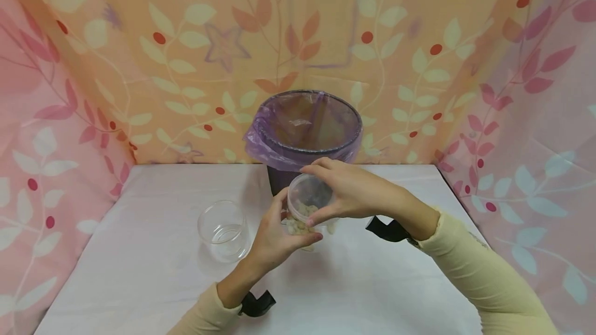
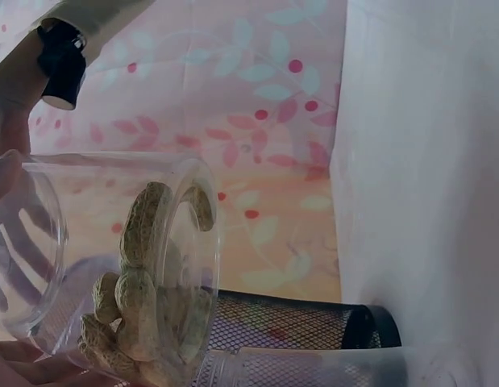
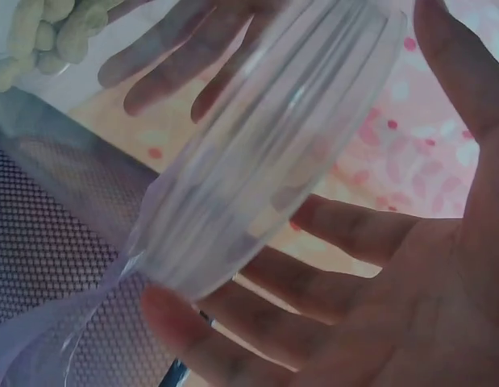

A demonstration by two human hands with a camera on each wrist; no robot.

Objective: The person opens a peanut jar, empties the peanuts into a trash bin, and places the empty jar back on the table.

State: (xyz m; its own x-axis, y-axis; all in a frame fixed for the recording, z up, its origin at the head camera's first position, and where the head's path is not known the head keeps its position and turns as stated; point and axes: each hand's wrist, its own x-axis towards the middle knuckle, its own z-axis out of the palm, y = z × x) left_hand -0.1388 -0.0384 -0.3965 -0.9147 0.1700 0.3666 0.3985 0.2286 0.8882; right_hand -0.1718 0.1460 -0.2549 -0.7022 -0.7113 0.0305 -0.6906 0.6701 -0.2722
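Note:
A clear plastic jar (image 1: pixel 310 194) with peanuts (image 2: pixel 140 298) at its bottom is held between both hands. My left hand (image 1: pixel 274 234) grips its side, fingers and thumb spread around the wall. At the top, my right hand (image 1: pixel 351 190) holds the jar's round, translucent, ridged upper part (image 3: pixel 257 161) between thumb and fingers. Whether that part is a lid or the jar's own rim, I cannot tell. Peanuts also show through the clear wall in the right wrist view. The hands cover part of the jar in the head view.
A clear round container (image 1: pixel 224 231) stands to the left on the white table (image 1: pixel 139 252). Behind the hands is a black mesh bin (image 2: pixel 289 326) lined with a purple bag (image 1: pixel 265 148). Another translucent container (image 2: pixel 330 369) shows low in the left wrist view. Patterned curtains (image 1: pixel 177 66) enclose the table.

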